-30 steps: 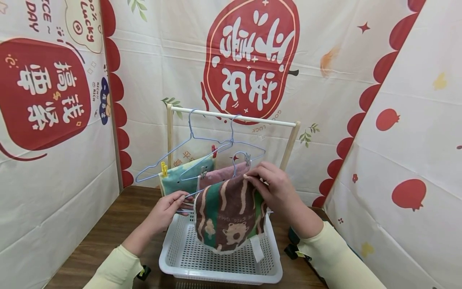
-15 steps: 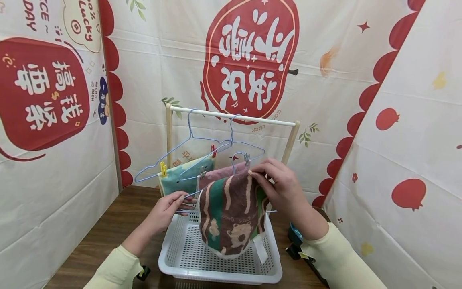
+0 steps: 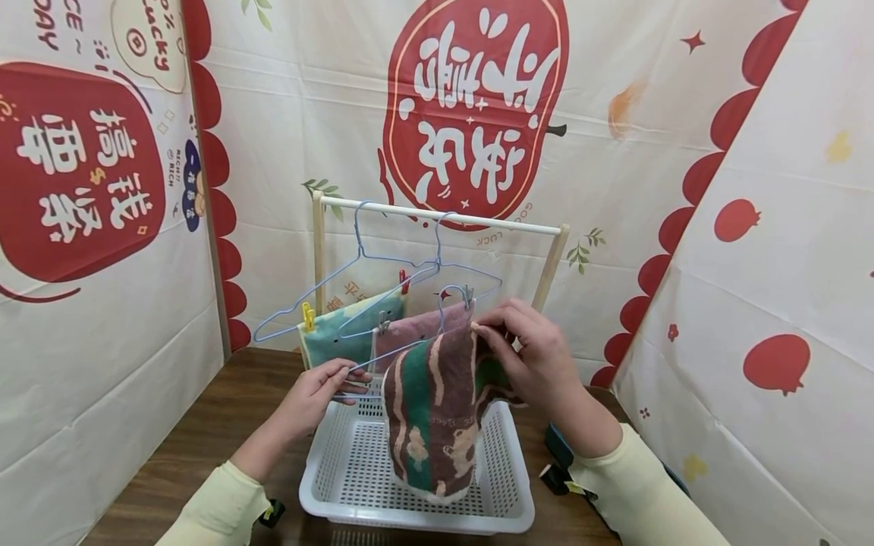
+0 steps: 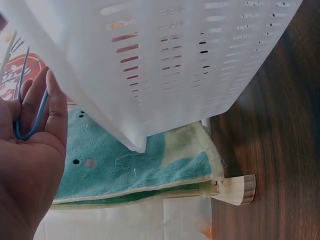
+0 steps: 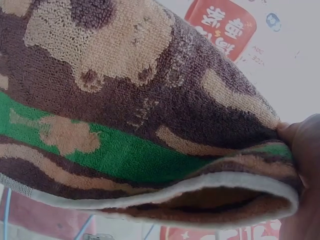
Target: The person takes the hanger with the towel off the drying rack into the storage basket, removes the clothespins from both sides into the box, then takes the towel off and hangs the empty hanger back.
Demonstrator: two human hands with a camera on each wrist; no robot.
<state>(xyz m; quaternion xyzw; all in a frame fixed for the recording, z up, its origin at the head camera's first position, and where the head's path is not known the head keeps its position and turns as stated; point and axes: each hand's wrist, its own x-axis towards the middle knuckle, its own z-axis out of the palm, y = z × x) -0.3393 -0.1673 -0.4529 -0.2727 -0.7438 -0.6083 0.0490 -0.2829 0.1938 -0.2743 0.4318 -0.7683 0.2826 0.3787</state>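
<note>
My pale yellow sleeves [image 3: 221, 504] are close to me. My right hand [image 3: 536, 353] pinches the top of the striped towel [image 3: 437, 417], and the towel hangs down from there with a bear on it. By my fingers its edge bends into a fold. My left hand [image 3: 317, 398] holds one end of a blue hanger [image 3: 389, 354], and the towel hides part of it. Under the towel is a white basket [image 3: 410, 519] with lots of holes, sitting on the brown table [image 3: 184, 440]. Behind that, gray clips [image 3: 468, 296] hold a pink towel [image 3: 423, 326]. Next to it hangs a blue-green towel [image 3: 351, 330] with a yellow clip [image 3: 309, 317] and a red clip [image 3: 404, 282]. Two more hangers hook on the rack's white bar [image 3: 505, 225]. Last comes the white cloth wall [image 3: 649, 114] with red pictures.
</note>
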